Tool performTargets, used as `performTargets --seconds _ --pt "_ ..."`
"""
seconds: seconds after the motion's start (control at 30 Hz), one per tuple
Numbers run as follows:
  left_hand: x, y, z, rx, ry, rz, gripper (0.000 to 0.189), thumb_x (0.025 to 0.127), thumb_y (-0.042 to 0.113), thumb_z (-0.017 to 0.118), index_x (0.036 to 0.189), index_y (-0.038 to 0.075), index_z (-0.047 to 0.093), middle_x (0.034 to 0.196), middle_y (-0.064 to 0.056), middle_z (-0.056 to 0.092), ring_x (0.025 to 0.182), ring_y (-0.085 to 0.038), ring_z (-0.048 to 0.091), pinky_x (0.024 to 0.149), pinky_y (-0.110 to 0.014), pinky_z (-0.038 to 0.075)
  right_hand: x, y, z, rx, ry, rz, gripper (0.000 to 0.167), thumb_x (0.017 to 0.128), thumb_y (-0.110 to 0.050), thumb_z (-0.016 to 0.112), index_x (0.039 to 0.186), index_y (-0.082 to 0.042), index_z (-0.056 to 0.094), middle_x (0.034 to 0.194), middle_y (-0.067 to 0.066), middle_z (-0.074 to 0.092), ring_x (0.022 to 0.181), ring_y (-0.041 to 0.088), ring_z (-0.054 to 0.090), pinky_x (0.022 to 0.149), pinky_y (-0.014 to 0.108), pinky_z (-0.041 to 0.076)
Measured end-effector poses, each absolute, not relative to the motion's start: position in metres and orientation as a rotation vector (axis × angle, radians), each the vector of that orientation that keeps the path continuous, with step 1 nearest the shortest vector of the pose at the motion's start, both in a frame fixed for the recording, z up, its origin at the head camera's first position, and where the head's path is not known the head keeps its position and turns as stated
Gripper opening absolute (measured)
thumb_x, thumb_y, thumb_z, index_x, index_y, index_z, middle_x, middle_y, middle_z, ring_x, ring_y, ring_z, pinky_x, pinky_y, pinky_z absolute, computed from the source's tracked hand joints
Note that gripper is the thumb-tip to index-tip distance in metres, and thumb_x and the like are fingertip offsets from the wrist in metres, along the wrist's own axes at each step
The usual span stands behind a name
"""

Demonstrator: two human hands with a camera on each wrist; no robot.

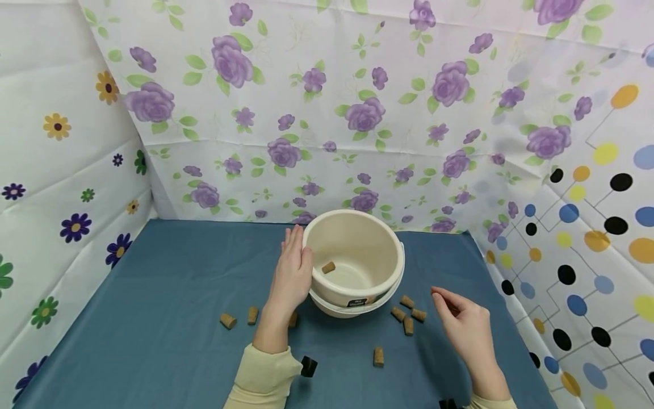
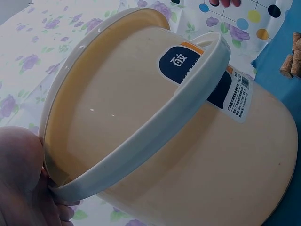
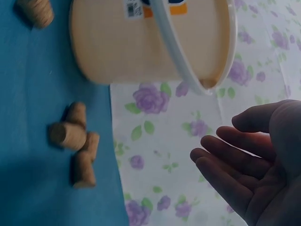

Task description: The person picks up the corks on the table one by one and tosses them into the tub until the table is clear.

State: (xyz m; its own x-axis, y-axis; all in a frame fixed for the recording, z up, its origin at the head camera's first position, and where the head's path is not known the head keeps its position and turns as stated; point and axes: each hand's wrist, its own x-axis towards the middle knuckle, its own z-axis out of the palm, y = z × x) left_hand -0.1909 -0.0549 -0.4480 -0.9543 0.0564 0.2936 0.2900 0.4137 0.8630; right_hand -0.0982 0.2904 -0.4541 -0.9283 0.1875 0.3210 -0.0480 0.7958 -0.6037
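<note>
A cream plastic bucket [image 1: 352, 298] with a white handle [image 2: 155, 134] and a dark label stands on the blue cloth, one cork [image 1: 328, 267] inside it. My left hand [image 1: 292, 270] lies along the bucket's left side, fingers straight, with the thumb right at the rim. Off to the bucket's right, my right hand [image 1: 467, 324] hovers over the cloth, its fingers loosely bent and nothing between them, as the right wrist view shows. Nearest to it is a small cluster of corks [image 3: 68, 135] beside the bucket.
Left of the bucket more corks [image 1: 227, 321] lie on the blue cloth [image 1: 168, 318], one partly hidden by the left wrist. A single cork [image 1: 378, 357] sits nearer the front. Flowered sheeting [image 1: 327, 113] stands behind, and dotted sheeting [image 1: 582, 272] rises at the right.
</note>
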Motion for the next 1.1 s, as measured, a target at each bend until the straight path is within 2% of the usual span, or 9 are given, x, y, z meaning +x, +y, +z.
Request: performTargets --seconds 0.13,0.27,0.8,1.1 --pt "-0.191 -0.056 -0.449 -0.314 -2.445 -1.553 0.057 0.116 0.021 0.036 0.169 0.001 0.026 0.177 -0.012 0.02 0.164 -0.02 0.002 0.133 -0.048 0.004 -0.099 0.298 -0.461 -0.188 -2.719 0.876 0.034 0.11 -0.031 0.064 0.131 -0.009 0.079 0.115 0.013 0.08 0.095 0.027 0.077 0.072 0.037 0.064" --pt "-0.191 -0.055 -0.449 -0.318 -2.432 -1.555 0.057 0.116 0.02 0.037 0.168 0.0 0.026 0.176 -0.013 0.02 0.164 -0.022 0.003 0.133 -0.049 0.005 -0.099 0.308 -0.47 -0.225 -2.796 0.886 0.037 0.11 -0.032 0.063 0.134 -0.007 0.077 0.117 0.015 0.079 0.1 0.031 0.077 0.078 0.047 0.065" --pt "-0.191 -0.054 -0.447 -0.321 -2.431 -1.556 0.057 0.116 0.019 0.037 0.168 -0.001 0.026 0.176 -0.013 0.02 0.164 -0.023 0.003 0.133 -0.048 0.004 -0.105 0.325 -0.498 -0.216 -2.954 0.934 0.042 0.108 -0.03 0.066 0.139 -0.003 0.072 0.124 0.016 0.077 0.108 0.033 0.075 0.085 0.049 0.064" --pt "-0.193 -0.054 -0.449 -0.314 -2.444 -1.539 0.059 0.116 0.025 0.034 0.168 -0.002 0.026 0.176 -0.014 0.02 0.165 -0.025 0.004 0.133 -0.05 0.005 -0.11 0.328 -0.51 -0.182 -3.025 0.924 0.044 0.105 -0.027 0.071 0.139 0.001 0.071 0.122 0.018 0.077 0.105 0.032 0.075 0.083 0.049 0.064"
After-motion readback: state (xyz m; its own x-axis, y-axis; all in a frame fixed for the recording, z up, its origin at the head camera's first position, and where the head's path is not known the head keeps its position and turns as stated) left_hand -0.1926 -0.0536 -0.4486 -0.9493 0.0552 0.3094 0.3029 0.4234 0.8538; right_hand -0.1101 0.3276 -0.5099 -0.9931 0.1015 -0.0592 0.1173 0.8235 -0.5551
